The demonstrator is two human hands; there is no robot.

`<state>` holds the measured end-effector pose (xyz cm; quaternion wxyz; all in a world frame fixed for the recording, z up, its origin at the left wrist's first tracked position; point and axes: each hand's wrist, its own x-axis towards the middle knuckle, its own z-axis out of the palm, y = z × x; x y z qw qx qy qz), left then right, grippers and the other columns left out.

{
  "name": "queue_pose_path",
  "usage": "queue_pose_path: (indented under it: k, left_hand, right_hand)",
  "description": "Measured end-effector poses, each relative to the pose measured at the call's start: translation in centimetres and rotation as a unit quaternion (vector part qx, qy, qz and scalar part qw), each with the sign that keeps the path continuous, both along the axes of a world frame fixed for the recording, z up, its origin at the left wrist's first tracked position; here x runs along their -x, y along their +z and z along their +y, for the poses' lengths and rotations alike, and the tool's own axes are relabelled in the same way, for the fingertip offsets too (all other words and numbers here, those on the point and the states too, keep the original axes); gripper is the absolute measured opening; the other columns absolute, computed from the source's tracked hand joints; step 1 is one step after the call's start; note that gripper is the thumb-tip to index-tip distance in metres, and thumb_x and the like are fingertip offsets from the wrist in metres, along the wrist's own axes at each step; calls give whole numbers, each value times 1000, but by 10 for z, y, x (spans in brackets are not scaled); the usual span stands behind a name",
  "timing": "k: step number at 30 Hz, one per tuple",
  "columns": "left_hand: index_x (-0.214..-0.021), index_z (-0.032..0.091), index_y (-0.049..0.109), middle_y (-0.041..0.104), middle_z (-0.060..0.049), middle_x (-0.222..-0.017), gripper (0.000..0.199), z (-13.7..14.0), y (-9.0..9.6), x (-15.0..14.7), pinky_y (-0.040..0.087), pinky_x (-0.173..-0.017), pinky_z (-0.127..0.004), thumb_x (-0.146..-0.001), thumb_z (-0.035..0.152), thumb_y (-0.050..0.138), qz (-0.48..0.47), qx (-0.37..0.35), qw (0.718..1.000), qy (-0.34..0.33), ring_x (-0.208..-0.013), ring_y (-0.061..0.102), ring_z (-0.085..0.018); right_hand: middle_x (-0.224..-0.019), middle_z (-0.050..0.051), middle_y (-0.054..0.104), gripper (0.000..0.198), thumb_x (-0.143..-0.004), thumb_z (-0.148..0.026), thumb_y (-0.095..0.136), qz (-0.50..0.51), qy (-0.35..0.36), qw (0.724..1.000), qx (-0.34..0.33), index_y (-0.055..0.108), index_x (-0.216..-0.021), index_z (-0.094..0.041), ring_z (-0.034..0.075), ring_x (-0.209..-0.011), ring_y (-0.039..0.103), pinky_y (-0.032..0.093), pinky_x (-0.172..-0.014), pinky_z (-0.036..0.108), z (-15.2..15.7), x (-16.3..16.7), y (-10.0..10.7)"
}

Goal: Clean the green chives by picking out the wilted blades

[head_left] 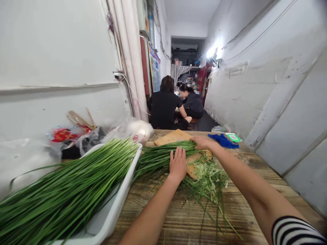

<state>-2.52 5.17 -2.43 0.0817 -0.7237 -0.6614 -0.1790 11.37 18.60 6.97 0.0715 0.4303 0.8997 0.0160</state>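
The left hand (pixel 178 166) lies flat on the bunch (pixel 155 156), fingers straight, and the right hand (pixel 202 143) bends at its right end, but I cannot tell if it pinches. The bunch lies across the board (pixel 167 137), between the tray (pixel 125 197) and the scraps (pixel 208 173). If the flat hand slips, stems could slide into the scraps.

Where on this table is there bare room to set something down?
Bare wood: a strip between right arm and wall, and a wedge between tray and left arm. The middle is crowded with greens and trimmings.
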Motion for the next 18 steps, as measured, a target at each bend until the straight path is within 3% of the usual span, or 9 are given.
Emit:
queue_pose_path:
  k: [3, 7, 12, 18]
  left_hand:
    - [-143, 10, 35, 30, -14, -152, 57, 0, 0, -1, 11, -115, -48, -87, 16, 30, -20, -3, 1000, -5, -142, 21, -24]
    - [-142, 7, 36, 32, -17, -150, 55, -1, 2, -6, 13, -115, -48, -89, 16, 29, -40, -15, 999, -7, -141, 23, -26]
    - [-144, 10, 34, 35, -18, -148, 56, -1, 4, -10, 14, -114, -49, -88, 15, 32, -58, -30, 998, -1, -139, 27, -26]
    - [-145, 10, 31, 37, -17, -147, 59, -1, 6, -10, 10, -115, -49, -86, 16, 34, -74, -39, 997, 6, -139, 28, -26]
  right_hand:
    - [-131, 14, 56, 71, -66, -24, 71, -60, 6, 998, 22, 48, -134, -17, 28, -115, 57, 45, -91, 31, 4, 5, 1]
    - [-123, 18, 57, 70, -61, -26, 76, -103, 27, 994, -28, 52, -125, -11, 31, -110, 57, 45, -90, 34, 2, -1, -6]
    - [-113, 21, 60, 45, -68, -24, 68, -79, 52, 990, -100, 56, -109, -8, 30, -102, 60, 46, -84, 32, -3, -8, -18]
    - [-107, 22, 64, 46, -73, -24, 64, -88, 21, 988, -123, 54, -114, -6, 30, -97, 62, 46, -82, 34, -10, -5, -20]
